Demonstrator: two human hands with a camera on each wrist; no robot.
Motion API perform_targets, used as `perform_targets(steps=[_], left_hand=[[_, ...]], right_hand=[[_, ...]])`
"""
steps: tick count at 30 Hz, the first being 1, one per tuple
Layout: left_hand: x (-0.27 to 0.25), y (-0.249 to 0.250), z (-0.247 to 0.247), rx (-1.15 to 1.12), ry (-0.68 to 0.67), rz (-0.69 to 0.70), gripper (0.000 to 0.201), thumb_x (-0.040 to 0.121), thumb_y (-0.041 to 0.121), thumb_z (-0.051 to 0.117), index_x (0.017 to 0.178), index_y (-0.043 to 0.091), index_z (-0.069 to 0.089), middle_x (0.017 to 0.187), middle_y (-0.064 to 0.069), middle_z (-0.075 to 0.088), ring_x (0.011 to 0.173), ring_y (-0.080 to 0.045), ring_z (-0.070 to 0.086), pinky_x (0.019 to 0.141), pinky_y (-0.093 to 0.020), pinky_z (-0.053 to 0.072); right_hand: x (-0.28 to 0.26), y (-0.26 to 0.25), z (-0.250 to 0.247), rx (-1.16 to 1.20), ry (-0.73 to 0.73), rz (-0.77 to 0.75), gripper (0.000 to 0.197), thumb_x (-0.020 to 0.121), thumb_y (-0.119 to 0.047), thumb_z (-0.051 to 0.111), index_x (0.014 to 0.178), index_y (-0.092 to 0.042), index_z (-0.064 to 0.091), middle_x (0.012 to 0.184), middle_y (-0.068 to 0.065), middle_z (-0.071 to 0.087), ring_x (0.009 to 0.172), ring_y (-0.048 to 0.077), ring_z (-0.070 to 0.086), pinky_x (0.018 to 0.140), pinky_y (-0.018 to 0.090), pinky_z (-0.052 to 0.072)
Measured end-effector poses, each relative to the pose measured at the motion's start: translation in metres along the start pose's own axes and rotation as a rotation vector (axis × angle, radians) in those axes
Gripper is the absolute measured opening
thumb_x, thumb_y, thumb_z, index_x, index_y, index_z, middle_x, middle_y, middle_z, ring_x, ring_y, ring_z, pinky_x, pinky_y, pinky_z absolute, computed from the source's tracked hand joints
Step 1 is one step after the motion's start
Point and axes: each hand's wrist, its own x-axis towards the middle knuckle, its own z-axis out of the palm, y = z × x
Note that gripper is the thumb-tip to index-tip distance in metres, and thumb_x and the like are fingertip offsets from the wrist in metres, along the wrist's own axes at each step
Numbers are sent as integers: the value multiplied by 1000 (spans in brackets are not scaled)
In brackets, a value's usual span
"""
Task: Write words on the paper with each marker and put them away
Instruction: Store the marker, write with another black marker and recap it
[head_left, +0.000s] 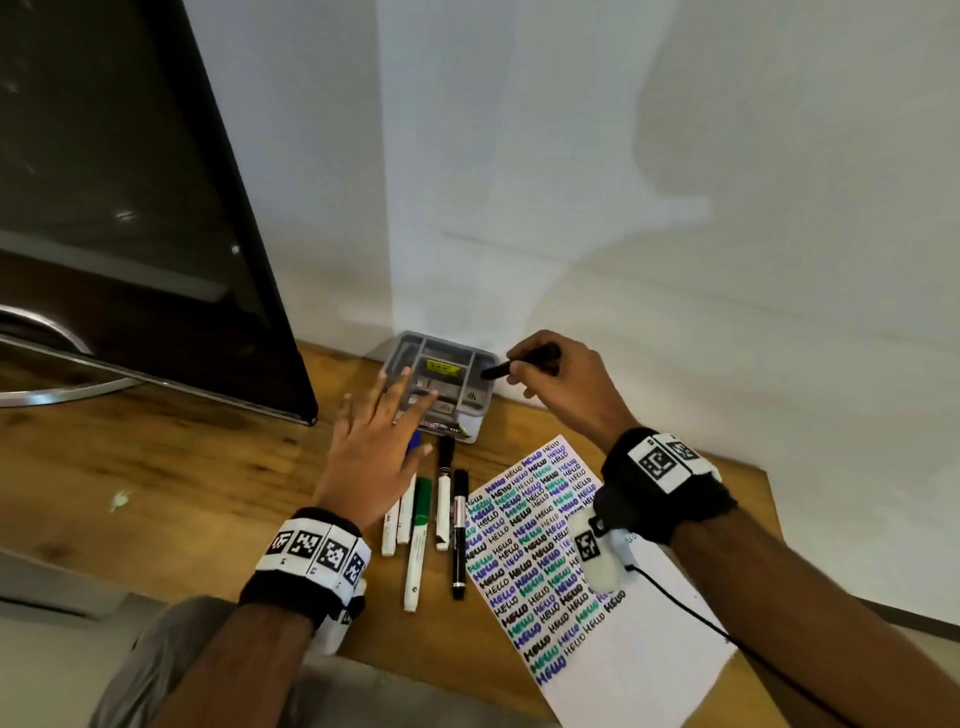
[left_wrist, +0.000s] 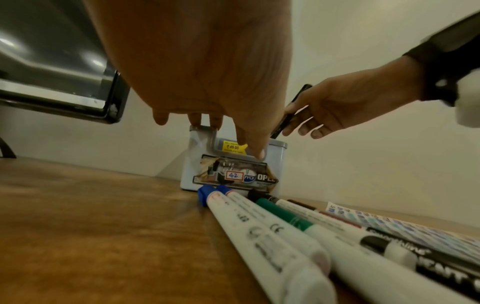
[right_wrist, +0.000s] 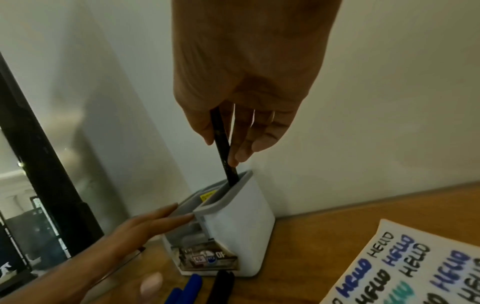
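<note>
A grey compartmented pen holder (head_left: 470, 354) stands against the wall at the back of the wooden table. My right hand (head_left: 519, 371) pinches a black marker (right_wrist: 223, 152) whose lower end dips into the holder's (right_wrist: 241, 222) right-hand compartment. My left hand (head_left: 395, 415) is spread flat, its fingertips (left_wrist: 259, 154) touching the holder's front rim. Several capped markers lie side by side before the holder: two blue-capped (left_wrist: 207, 193), a green one (head_left: 422, 506), a black one (head_left: 459, 530) and a white one (head_left: 444, 493). The paper (head_left: 540, 545) filled with "HELLO" lies to their right.
A large dark monitor (head_left: 130, 208) on a curved stand fills the left. The white wall (head_left: 623, 208) rises right behind the holder. A black cable (head_left: 691, 613) runs from my right wrist across the paper. The table's front edge (head_left: 467, 680) is close to my body.
</note>
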Motion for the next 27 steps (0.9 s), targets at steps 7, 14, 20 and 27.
perform_targets(steps=[7,14,20,27], left_hand=[[0,3,8,15,5,-4,61,96,53,42,152,36,24,165,-8,-1,151,-33,-6,114,-62,0],[2,2,8,9,0,-18,60,97,52,45,151,36,25,165,-6,-5,151,-32,-7,114,-65,-2],[0,9,1,-22,-22,-24,62,98,44,48,153,32,23,165,-6,-3,151,-32,-6,115,-67,2],[-13,31,-23,-201,39,-33,45,97,37,51,141,31,44,161,1,20,150,-21,11,115,-62,3]], right_hand=[[35,24,35,-189,-35,21,10,88,-23,71,98,-21,72,94,-2,73,89,16,67,85,44,57],[29,27,29,-204,19,65,21,85,-26,74,105,-28,68,91,-7,72,85,11,67,78,40,58],[-54,18,17,-152,45,147,12,94,-25,67,105,-22,64,93,-6,67,82,8,65,68,23,49],[-119,30,74,-360,-293,311,30,87,-57,67,91,-28,63,82,-12,63,76,7,61,64,28,45]])
